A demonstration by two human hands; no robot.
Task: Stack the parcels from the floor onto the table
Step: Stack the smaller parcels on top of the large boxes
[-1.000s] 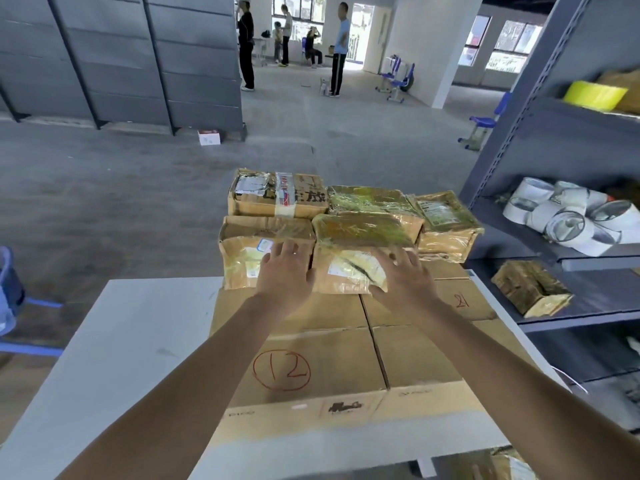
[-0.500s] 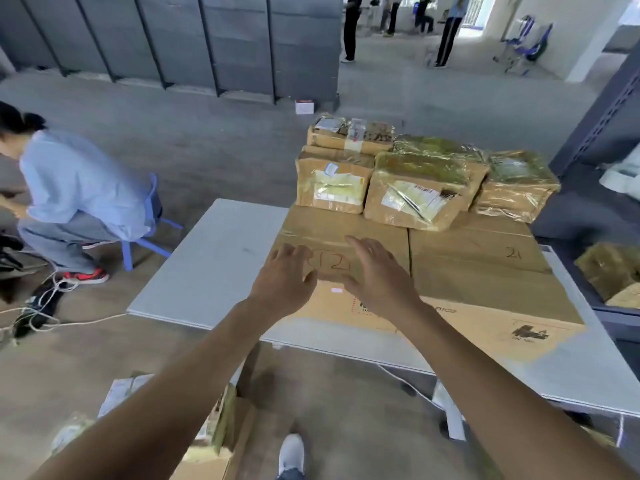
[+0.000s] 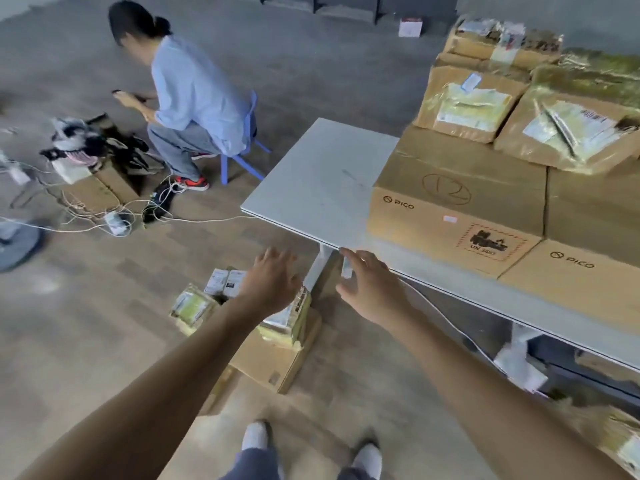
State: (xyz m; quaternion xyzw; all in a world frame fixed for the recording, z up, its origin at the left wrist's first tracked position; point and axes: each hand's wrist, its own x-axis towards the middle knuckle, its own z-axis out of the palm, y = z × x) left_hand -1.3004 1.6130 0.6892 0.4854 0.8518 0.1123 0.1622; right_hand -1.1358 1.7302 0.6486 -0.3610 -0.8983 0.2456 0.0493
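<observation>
Left hand (image 3: pixel 272 282): seen at frame centre, palm down, fingers spread; grip wide, nothing held.
Right hand (image 3: pixel 369 289): seen just right of centre, below the near desk edge, fingers straight and loose; grip wide, nothing held.
Floor parcels: a film-wrapped parcel (image 3: pixel 292 320) is partly covered by the left hand, contact cannot be told. It lies on a flat cardboard box (image 3: pixel 273 362) on the floor.
More floor parcels: a yellowish wrapped parcel (image 3: pixel 192 306) is placed left of centre, with small white boxes (image 3: pixel 225 282) just beside it. Another wrapped parcel (image 3: pixel 623 441) is cut off at the lower right corner.
Desk (image 3: pixel 311 181): white top, running from centre to the right edge; left part bare.
Desk load: a PICO carton marked 12 (image 3: pixel 450 202) is set on the top, with a second PICO carton (image 3: pixel 588 216) touching it on the right.
Stacked parcels: a taped brown parcel (image 3: pixel 467 102) and a labelled brown parcel (image 3: pixel 571 129) are laid on the cartons at upper right; further parcels (image 3: pixel 502 39) are stacked behind, blurred.
Wearer's feet: white shoes (image 3: pixel 256 434) are seen at bottom centre.
Upper left: a seated person (image 3: pixel 194 98) is on a blue stool (image 3: pixel 242 157), bent towards clutter on the floor.
Floor, left: white cables (image 3: pixel 104 209) are spread near the person's feet.
Top centre: a small white box (image 3: pixel 410 27) is on the floor by a dark partition.
</observation>
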